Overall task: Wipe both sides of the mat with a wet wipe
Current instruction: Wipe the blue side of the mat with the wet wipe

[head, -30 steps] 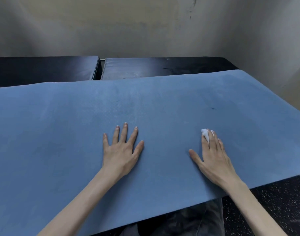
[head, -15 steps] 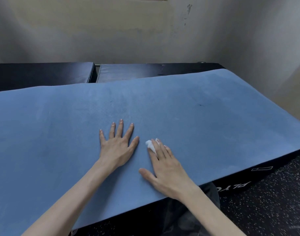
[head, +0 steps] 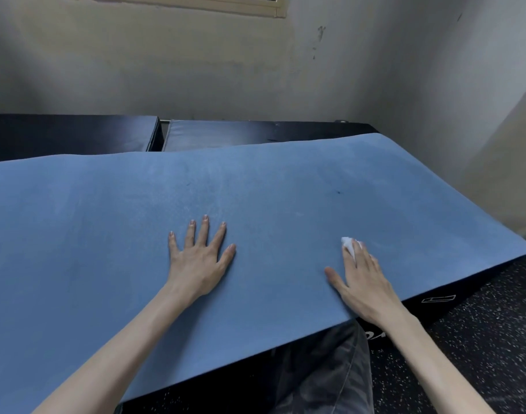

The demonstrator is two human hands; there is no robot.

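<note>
A blue mat (head: pixel 106 234) lies spread across most of the frame, from the left edge to the right, its near edge running diagonally from the lower left up to the right side. It rests on a black box (head: pixel 464 291) whose dark side shows under the mat's edge at right, with a small white outline mark on it. The left hand (head: pixel 200 258) lies flat on the mat near the centre of the frame, palm down, fingers straight and spread, its grip open and holding nothing. The right hand (head: pixel 360 279) lies on the mat right of centre, close to the near edge, palm down with the thumb out to the left; its straight fingers press a small white wet wipe (head: pixel 348 245) against the mat, and the wipe peeks out from under the fingertips on the far side. Beyond the mat, in the upper half of the frame, black padded blocks (head: pixel 76 135) stand against a stained beige wall (head: pixel 255 70). At the lower right is dark speckled floor (head: pixel 479 354), and grey trousers (head: pixel 330 377) show below the mat's edge at bottom centre.
</note>
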